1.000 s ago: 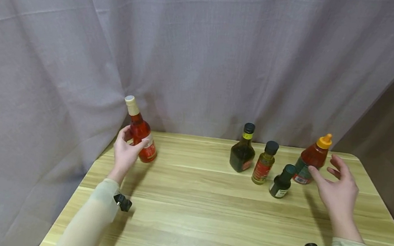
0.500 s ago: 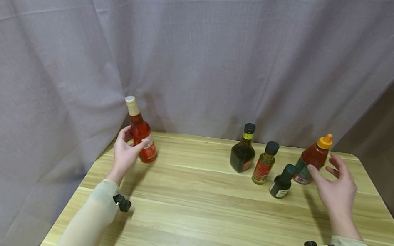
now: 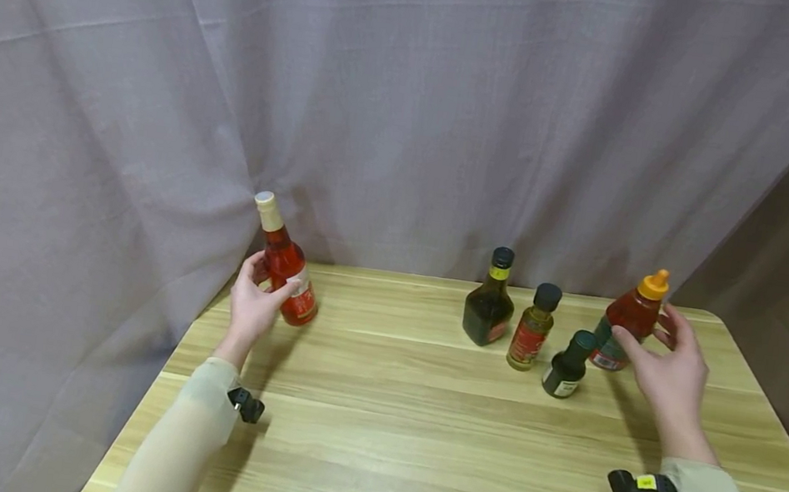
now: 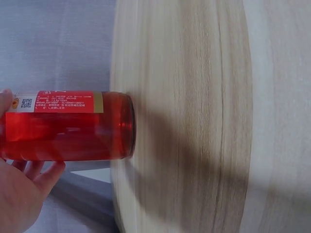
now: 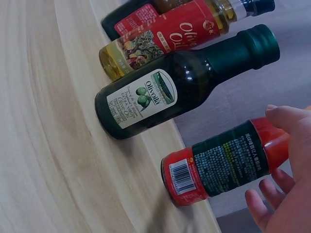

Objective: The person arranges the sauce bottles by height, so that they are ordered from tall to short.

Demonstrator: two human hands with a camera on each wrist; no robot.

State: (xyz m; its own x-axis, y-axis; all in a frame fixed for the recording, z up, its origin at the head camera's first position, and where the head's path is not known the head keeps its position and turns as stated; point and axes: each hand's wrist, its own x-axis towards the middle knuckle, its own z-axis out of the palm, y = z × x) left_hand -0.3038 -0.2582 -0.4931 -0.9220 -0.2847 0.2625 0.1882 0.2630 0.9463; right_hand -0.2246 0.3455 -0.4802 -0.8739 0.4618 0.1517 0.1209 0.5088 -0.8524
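At the table's back left stands a bottle of red liquid [image 3: 283, 264] with a cream-coloured top. My left hand [image 3: 256, 304] holds its side, thumb on the label and fingers round the far side. In the left wrist view the red bottle's base [image 4: 124, 127] rests at the table edge. At the right stands a red sauce squeeze bottle [image 3: 632, 317] with an orange nozzle cap and green label. My right hand [image 3: 670, 370] is around it, thumb and index finger at opposite sides. The right wrist view shows other fingers [image 5: 257, 206] loosely bent, off the sauce bottle.
Left of the sauce bottle stand a small dark green olive oil bottle [image 3: 565, 369], a black-capped olive oil bottle [image 3: 529, 332] and a dark bottle with a yellow neck band [image 3: 487, 309]. A grey curtain [image 3: 413, 114] hangs behind the wooden table [image 3: 396, 448].
My right hand has moved a little left, closer round the sauce bottle. The left hand keeps its hold on the red bottle. The head view has shifted slightly.
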